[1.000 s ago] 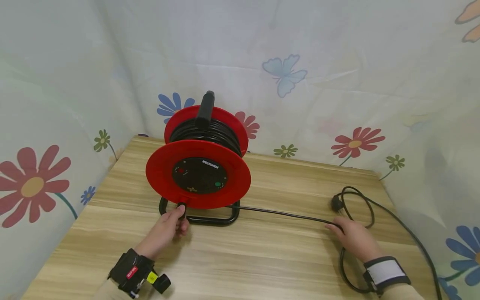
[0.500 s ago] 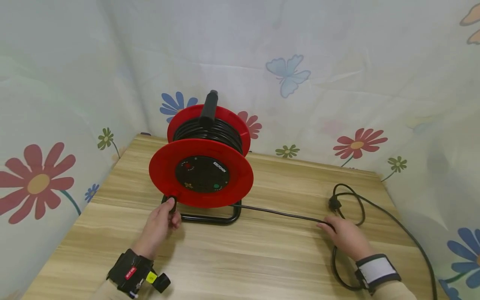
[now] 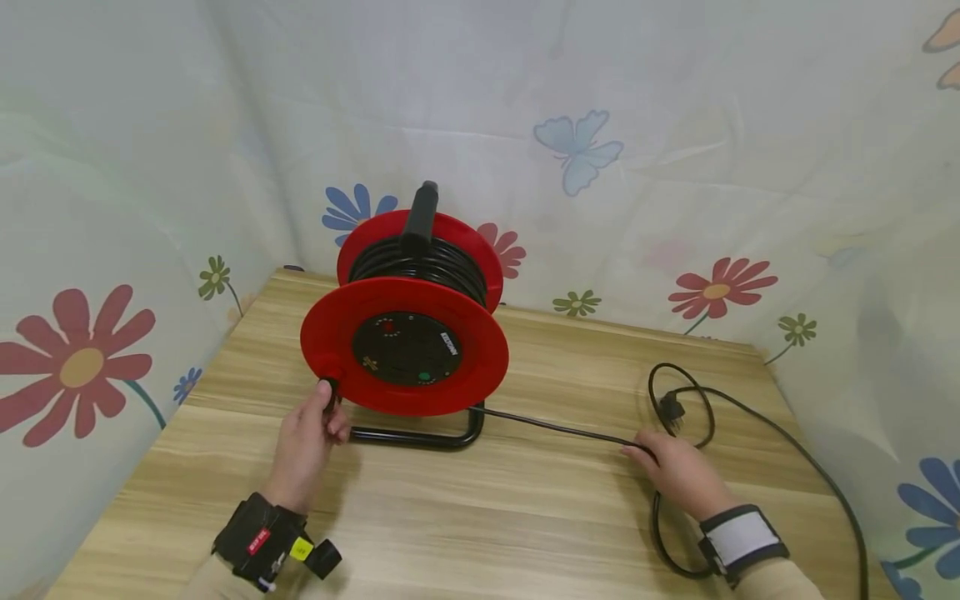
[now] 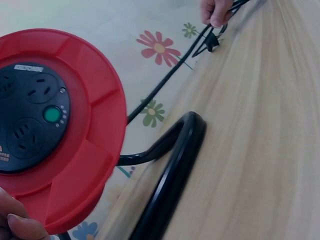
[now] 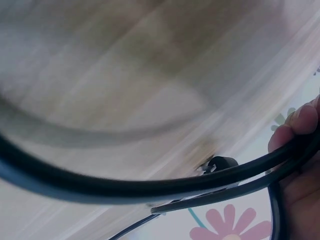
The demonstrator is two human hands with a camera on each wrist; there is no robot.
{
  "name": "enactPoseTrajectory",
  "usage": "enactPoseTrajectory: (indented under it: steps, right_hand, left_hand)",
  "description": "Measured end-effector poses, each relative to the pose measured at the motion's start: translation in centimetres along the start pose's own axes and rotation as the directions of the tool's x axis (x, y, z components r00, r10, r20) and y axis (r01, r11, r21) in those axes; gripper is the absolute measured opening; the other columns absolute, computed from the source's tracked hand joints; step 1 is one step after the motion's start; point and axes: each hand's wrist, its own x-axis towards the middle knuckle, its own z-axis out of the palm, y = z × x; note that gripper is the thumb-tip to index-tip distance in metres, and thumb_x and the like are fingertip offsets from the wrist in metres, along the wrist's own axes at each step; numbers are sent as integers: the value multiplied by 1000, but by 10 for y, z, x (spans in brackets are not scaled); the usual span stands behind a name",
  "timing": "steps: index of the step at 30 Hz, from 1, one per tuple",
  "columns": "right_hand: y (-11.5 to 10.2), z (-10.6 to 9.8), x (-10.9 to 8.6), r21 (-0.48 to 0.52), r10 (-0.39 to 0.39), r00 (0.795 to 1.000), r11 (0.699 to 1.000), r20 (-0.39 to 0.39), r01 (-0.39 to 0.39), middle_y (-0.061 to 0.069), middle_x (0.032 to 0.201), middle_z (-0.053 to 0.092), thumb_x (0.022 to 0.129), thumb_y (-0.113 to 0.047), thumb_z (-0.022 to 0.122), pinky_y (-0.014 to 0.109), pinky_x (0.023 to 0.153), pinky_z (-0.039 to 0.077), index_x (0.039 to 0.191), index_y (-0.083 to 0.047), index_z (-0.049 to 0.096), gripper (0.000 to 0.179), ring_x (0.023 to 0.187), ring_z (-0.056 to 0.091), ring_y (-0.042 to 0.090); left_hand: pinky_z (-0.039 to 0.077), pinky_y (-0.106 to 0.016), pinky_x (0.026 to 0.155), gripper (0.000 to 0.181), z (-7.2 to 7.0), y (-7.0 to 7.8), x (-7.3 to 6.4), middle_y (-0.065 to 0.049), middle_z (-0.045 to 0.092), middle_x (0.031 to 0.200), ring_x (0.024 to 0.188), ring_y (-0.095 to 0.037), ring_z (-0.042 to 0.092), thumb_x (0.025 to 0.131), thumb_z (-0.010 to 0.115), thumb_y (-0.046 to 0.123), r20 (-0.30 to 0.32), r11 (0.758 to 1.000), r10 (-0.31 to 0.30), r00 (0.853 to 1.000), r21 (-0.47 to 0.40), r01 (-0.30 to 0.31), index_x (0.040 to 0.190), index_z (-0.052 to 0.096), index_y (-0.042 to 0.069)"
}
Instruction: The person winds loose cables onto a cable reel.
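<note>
A red cable reel (image 3: 405,392) with black cable (image 3: 420,262) wound on its drum stands on a black tube frame (image 3: 420,438). My left hand (image 3: 303,446) pinches the small black crank knob (image 3: 331,395) at the lower left of the reel's front disc. Sockets and a green button (image 4: 52,114) show on the disc's black centre in the left wrist view. From the reel, a black cord (image 3: 555,427) runs fairly straight to my right hand (image 3: 682,471), which grips it above the table. Looped cord (image 5: 125,190) hangs from that hand in the right wrist view.
Behind my right hand lies a black plug (image 3: 671,406) among loose cord loops. More cord (image 3: 817,475) trails off the table's right side. The reel's carrying handle (image 3: 420,218) sticks up at the top. A flowered cloth (image 3: 675,167) hangs behind the wooden table (image 3: 465,517).
The reel's disc has turned clockwise, my left hand moving with the knob to the left and slightly up. My right hand has moved left towards the reel with the cord, and the loops shifted along.
</note>
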Motion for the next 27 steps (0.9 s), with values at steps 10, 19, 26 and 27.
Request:
enactPoseTrajectory:
  steps: [10, 19, 26, 27]
  right_hand:
    - [8, 1, -7, 8, 2, 1000, 1000, -11, -2, -6, 57, 39, 92, -26, 61, 25, 45, 32, 71, -18, 47, 26, 49, 36, 7]
    - [21, -1, -18, 14, 20, 1000, 1000, -2, -20, -7, 58, 38, 91, -25, 63, 24, 45, 33, 72, -17, 46, 26, 49, 36, 6]
    - [32, -5, -26, 4, 32, 999, 999, -6, -32, -6, 59, 39, 92, -25, 62, 26, 46, 33, 74, -17, 48, 25, 51, 37, 7]
    - [34, -6, -27, 5, 45, 999, 999, 1, -45, -6, 59, 39, 92, -26, 61, 26, 46, 33, 74, -16, 48, 25, 51, 37, 8]
  left_hand:
    - [40, -24, 61, 39, 1, 16, 2, 5, 40, 64, 64, -15, 43, 102, 35, 42, 14, 997, 61, 998, -53, -60, 80, 40, 11]
    - [39, -24, 62, 37, 4, 28, 5, 4, 40, 64, 64, -15, 43, 103, 34, 42, 44, 990, 128, 991, -73, -124, 82, 39, 11]
    - [40, -24, 63, 36, 5, 40, 6, 5, 40, 65, 64, -14, 43, 103, 34, 41, 55, 985, 157, 986, -77, -152, 84, 40, 11]
    - [40, -24, 63, 36, 5, 41, 6, 5, 40, 65, 64, -14, 43, 103, 34, 41, 55, 986, 155, 986, -77, -150, 85, 40, 11]
